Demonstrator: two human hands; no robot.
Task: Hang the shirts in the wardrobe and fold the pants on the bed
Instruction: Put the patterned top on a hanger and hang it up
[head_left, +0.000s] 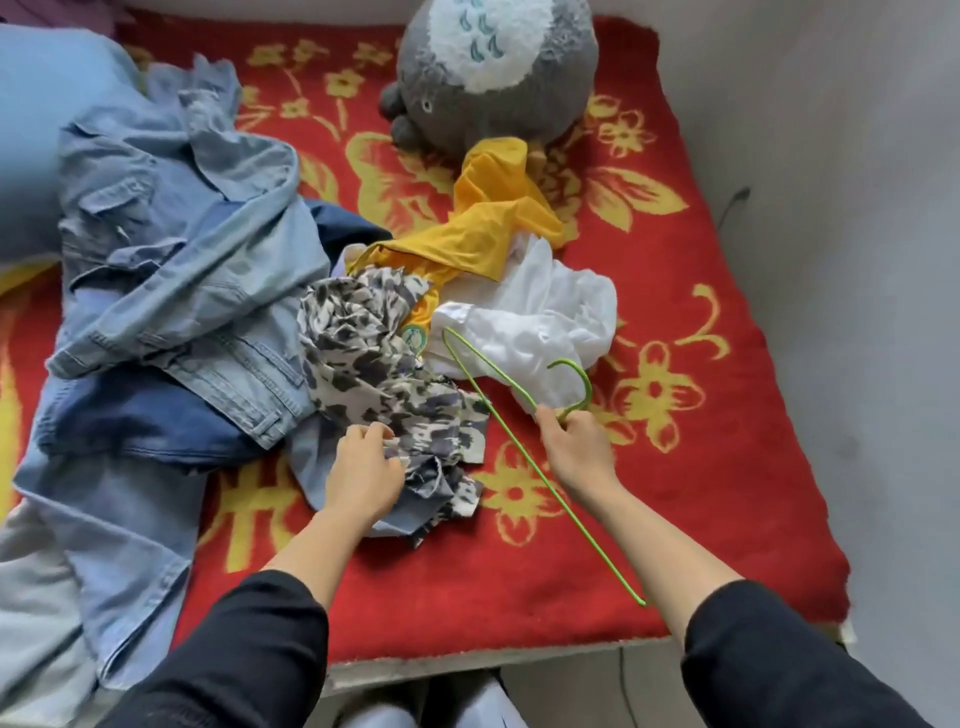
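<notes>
Right hand (574, 447) grips hanger (576, 519) at its neck, axis 11–5. Left hand (363, 467) pinches shirt (363, 353), 9 o'clock of hanger.

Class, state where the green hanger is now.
Head view, right of centre: the right hand grips the green hanger below its hook, above the red blanket, beside the white garment.

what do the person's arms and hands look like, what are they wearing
Both arms are in plain black long sleeves. The left sleeve and right sleeve end partway down the forearm, with no markings showing. The left hand and right hand are bare, with no gloves, rings or watch visible.
</notes>
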